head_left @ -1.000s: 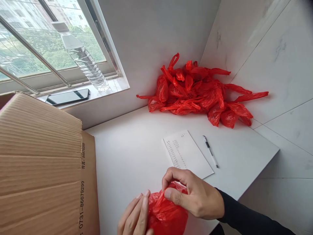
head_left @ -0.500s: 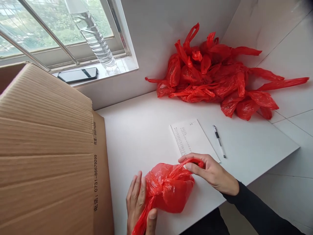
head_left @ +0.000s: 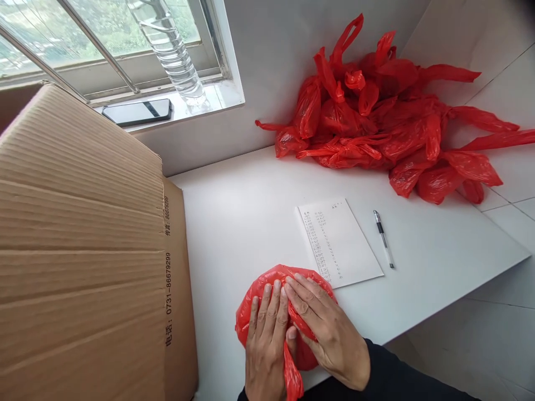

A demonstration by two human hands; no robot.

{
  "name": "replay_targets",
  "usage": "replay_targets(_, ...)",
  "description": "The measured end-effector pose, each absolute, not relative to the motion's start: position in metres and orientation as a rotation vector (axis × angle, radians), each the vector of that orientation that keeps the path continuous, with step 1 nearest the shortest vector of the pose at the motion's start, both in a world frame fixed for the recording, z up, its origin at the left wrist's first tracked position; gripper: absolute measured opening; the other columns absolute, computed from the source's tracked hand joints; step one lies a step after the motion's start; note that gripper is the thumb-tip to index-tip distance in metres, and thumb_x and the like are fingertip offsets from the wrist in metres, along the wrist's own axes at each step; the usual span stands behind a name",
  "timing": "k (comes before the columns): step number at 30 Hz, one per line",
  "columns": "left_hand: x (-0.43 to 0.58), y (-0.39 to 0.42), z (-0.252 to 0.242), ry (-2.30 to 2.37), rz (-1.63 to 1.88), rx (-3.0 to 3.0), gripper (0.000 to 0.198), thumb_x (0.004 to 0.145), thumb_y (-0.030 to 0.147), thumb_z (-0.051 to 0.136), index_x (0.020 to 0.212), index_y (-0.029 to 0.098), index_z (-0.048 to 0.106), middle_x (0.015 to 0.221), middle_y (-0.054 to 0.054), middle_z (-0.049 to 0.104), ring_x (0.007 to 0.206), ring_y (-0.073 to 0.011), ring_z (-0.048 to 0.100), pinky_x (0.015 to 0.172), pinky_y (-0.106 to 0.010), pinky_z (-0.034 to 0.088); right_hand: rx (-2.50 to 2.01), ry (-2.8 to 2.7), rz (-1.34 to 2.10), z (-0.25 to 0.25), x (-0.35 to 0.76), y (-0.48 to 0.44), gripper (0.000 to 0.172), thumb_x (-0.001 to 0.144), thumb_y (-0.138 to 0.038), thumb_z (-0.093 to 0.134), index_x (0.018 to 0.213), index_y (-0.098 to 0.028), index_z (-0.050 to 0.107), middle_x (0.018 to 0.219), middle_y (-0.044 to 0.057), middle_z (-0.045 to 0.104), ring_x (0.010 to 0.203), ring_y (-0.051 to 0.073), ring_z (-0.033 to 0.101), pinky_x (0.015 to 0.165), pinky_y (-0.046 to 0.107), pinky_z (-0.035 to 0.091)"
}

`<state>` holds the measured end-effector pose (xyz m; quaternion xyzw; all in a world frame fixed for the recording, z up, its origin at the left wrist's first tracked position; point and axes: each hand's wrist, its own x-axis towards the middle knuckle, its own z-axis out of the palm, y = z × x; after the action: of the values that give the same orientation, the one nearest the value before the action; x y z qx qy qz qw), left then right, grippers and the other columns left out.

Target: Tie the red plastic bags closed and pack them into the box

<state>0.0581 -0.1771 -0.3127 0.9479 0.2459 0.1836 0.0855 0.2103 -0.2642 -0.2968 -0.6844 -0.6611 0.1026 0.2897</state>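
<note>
A filled red plastic bag [head_left: 259, 285] lies at the front of the white table, its contents hidden. Both of my hands press down on top of it, side by side. My left hand [head_left: 267, 340] is flat with its fingers stretched out over the bag's left part. My right hand [head_left: 326, 328] also lies flat, fingers extended, across the right part and over a bag handle. Another twisted handle end hangs down toward me beside the left thumb.
A written-on paper pad [head_left: 343, 242] and a pen [head_left: 383, 239] lie beyond the bag. Several tied red bags [head_left: 376, 120] are heaped against the wall. A large cardboard box [head_left: 83, 250] stands on the left. On the windowsill are a phone [head_left: 137, 112] and a water bottle [head_left: 179, 69].
My right hand has let go of the raised handle and come down onto the bag. My left hand has moved from the bag's side onto its top, and the bag looks flatter.
</note>
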Motion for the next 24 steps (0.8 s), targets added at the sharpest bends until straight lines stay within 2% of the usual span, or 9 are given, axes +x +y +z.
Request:
replay_targets(11, 0.062, -0.177, -0.327, 0.798, 0.511, 2.821, 0.067, 0.094, 0.011, 0.047, 0.158, 0.013, 0.027, 0.156, -0.01, 0.046, 0.15, -0.0239, 0.033, 0.127, -0.042, 0.018, -1.87, -1.811, 0.162, -0.317, 0.21, -0.256, 0.065, 0.096, -0.019, 0.047, 0.157, -0.008, 0.03, 0.156, 0.016, 0.044, 0.149, 0.031, 0.033, 0.115, 0.054, 0.044)
replay_targets(18, 0.066, -0.177, -0.327, 0.834, 0.474, 2.818, 0.066, 0.095, 0.012, 0.045, 0.158, 0.015, 0.027, 0.158, -0.009, 0.043, 0.149, -0.0244, 0.035, 0.127, -0.041, 0.015, -1.926, -1.766, 0.086, -0.322, 0.208, -0.251, 0.066, 0.094, -0.02, 0.05, 0.157, -0.011, 0.031, 0.154, 0.012, 0.047, 0.146, 0.03, 0.04, 0.117, 0.051, 0.042)
replay_targets(24, 0.064, -0.175, -0.327, 0.827, 0.484, 2.737, 0.063, 0.097, 0.013, 0.046, 0.157, 0.016, 0.029, 0.159, -0.008, 0.043, 0.15, -0.0245, 0.032, 0.126, -0.04, 0.018, -1.862, -1.76, 0.263, -0.316, 0.214, -0.253, 0.064, 0.098, -0.02, 0.045, 0.159, -0.011, 0.026, 0.158, 0.013, 0.042, 0.148, 0.03, 0.034, 0.118, 0.053, 0.04)
